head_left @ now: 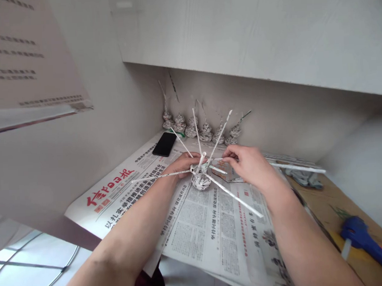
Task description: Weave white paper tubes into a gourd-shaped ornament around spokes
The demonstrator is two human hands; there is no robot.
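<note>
A small round body woven from rolled newspaper [201, 181] stands over the newspaper sheets, with several stiff paper tubes fanning out from its top. My left hand [182, 164] is closed around its far left side, some fingers hidden behind it. To the right, my right hand [243, 160] pinches a thin white paper strip [216, 159] that leads toward the woven body. Past that hand, a long paper tube [299, 168] sticks out to the right; whether it is the same strip, I cannot tell.
Several finished-looking woven paper gourds [206, 133] line the back wall. A black phone [164, 144] lies at the left on the newspaper [195, 228]. A blue glue gun [358, 232] rests on the brown board at right. A low white panel [252, 33] overhangs the work surface.
</note>
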